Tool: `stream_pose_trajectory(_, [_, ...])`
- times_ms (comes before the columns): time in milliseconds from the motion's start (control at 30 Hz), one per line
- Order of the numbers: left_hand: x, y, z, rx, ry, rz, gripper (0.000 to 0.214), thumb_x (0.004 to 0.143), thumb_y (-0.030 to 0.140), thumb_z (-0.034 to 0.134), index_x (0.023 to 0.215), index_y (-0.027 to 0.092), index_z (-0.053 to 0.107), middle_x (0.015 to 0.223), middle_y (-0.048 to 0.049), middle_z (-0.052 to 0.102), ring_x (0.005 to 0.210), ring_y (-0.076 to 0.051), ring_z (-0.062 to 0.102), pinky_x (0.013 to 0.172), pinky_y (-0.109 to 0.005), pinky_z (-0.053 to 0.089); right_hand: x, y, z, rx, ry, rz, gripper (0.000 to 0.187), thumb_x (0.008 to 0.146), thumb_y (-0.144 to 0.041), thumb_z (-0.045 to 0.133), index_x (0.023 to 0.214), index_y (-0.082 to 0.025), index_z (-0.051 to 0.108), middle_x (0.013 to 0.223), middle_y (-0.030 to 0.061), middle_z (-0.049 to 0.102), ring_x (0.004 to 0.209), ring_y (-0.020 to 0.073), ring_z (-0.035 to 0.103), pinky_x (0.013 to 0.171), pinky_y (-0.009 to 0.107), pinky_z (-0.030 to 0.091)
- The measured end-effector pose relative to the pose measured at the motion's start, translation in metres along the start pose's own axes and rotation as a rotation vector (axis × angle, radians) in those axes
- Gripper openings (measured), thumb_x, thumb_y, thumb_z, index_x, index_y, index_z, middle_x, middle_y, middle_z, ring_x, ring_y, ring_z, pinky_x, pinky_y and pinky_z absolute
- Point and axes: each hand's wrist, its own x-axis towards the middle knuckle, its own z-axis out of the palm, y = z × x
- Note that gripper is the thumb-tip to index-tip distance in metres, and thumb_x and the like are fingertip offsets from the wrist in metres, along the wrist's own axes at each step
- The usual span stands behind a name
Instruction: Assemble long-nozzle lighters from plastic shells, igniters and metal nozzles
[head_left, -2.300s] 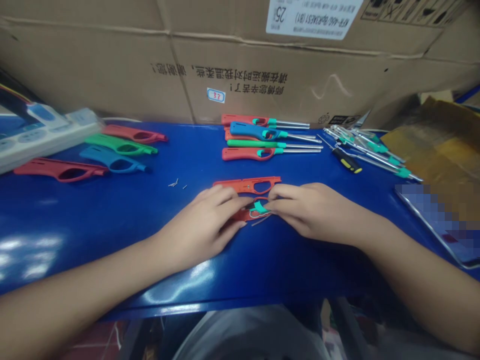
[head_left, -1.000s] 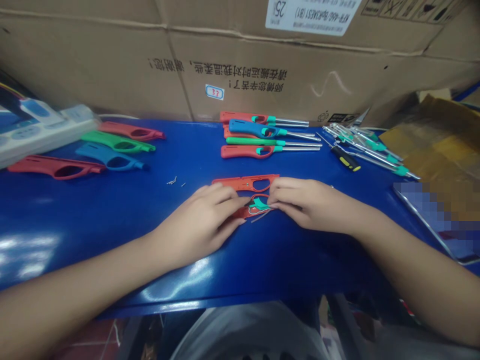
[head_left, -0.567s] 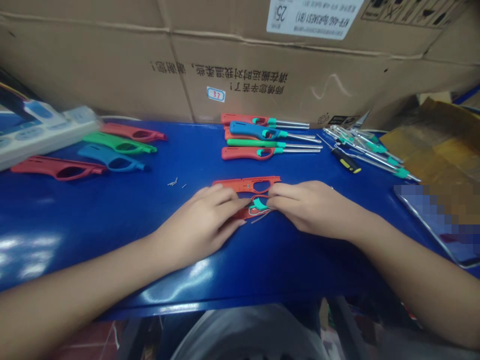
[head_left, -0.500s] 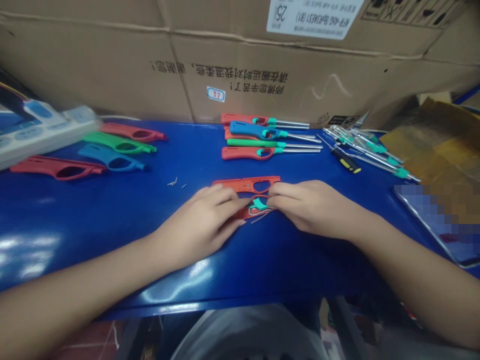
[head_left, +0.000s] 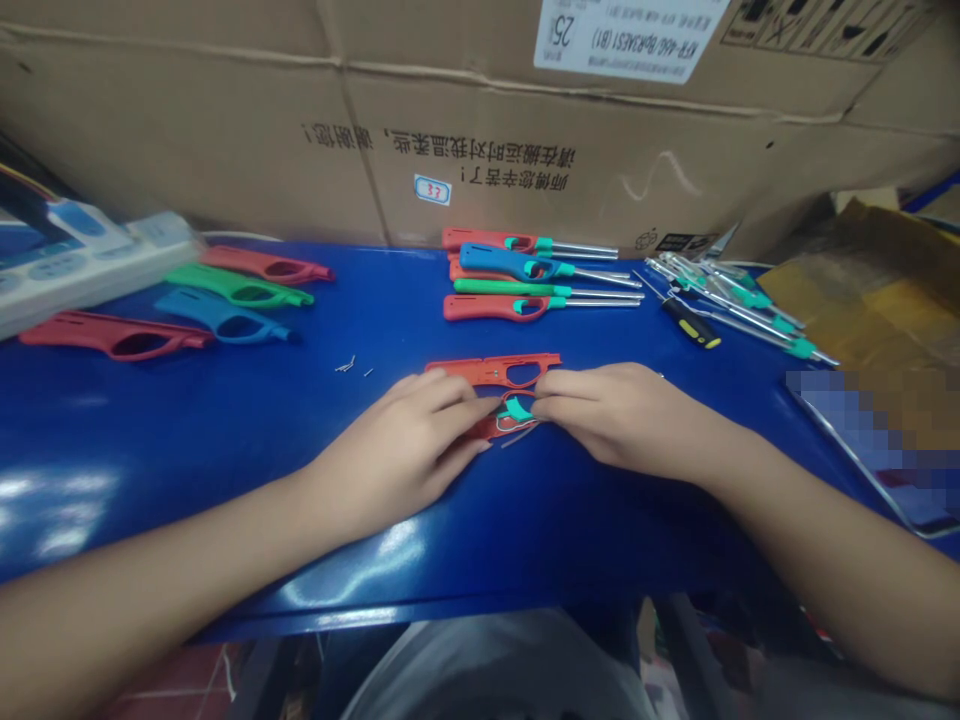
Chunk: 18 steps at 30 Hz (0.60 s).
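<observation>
My left hand [head_left: 420,440] is closed round the handle end of a red lighter casing half [head_left: 491,428] on the blue table. A green trigger [head_left: 516,409] and a thin pale wire lie in that half, close to my left fingertips. My right hand [head_left: 607,410] pinches the casing's front end, its fingers hiding what lies beneath them. Just behind, a second red casing half [head_left: 487,371] rests with its inner side up, partly covered by my left knuckles. A thin grey strip [head_left: 517,436] sticks out at the near side.
Several finished-looking lighters [head_left: 502,308] lie at the back centre. Coloured casings [head_left: 232,312] and a white power strip [head_left: 97,262] are at left, with tiny screws [head_left: 345,366] nearer. Metal lighter rods [head_left: 739,295], a screwdriver [head_left: 691,325] and a flat glossy device [head_left: 862,460] lie at right. A cardboard box [head_left: 262,140] stands behind.
</observation>
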Motion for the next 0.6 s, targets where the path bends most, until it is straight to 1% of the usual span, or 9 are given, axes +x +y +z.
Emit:
stream_pose_trajectory(200, [0.0022,0.0005,-0.0003,-0.026,-0.012,-0.009,0.029,0.102,0.020,0.057,0.129,0.016,0.066,0.105,-0.0085,0.067,0.100,-0.024,0.061,0.091,-0.041,0.052,0.0017,-0.0027,-0.0020,0.048,-0.049,0.040,0.027,0.102,-0.012,0.045,0.103,-0.016,0.072,0.102,0.0052,0.071,0.071,0.0165,0.058,0.059,0.032,0.037])
stream_pose_trajectory(400, [0.0021,-0.0005,0.0000,-0.045,-0.021,-0.013,0.029,0.102,0.020,0.056,0.129,0.016,0.066,0.106,-0.0089,0.067,0.100,-0.024,0.060,0.091,-0.041,0.052,0.0029,-0.0024,-0.0026,0.098,-0.106,0.068,0.026,0.102,-0.011,0.043,0.097,-0.016,0.068,0.096,0.0045,0.067,0.070,0.0161,0.055,0.060,0.030,0.036])
stream_pose_trajectory(500, [0.0019,-0.0005,0.0000,-0.040,-0.022,-0.015,0.029,0.102,0.020,0.056,0.129,0.017,0.066,0.107,-0.0084,0.067,0.100,-0.024,0.060,0.092,-0.041,0.051,0.0024,-0.0016,-0.0020,0.140,-0.124,0.092,0.024,0.102,-0.012,0.042,0.099,-0.016,0.066,0.098,0.0055,0.067,0.073,0.0165,0.057,0.060,0.030,0.036])
stream_pose_trajectory(600, [0.0019,-0.0001,-0.0002,-0.037,-0.022,-0.014,0.028,0.102,0.021,0.055,0.128,0.018,0.066,0.106,-0.0082,0.066,0.100,-0.023,0.059,0.091,-0.041,0.051,0.0022,-0.0009,-0.0011,0.184,-0.100,0.128,0.021,0.102,-0.014,0.043,0.102,-0.017,0.064,0.102,0.0063,0.067,0.076,0.0167,0.058,0.062,0.029,0.037])
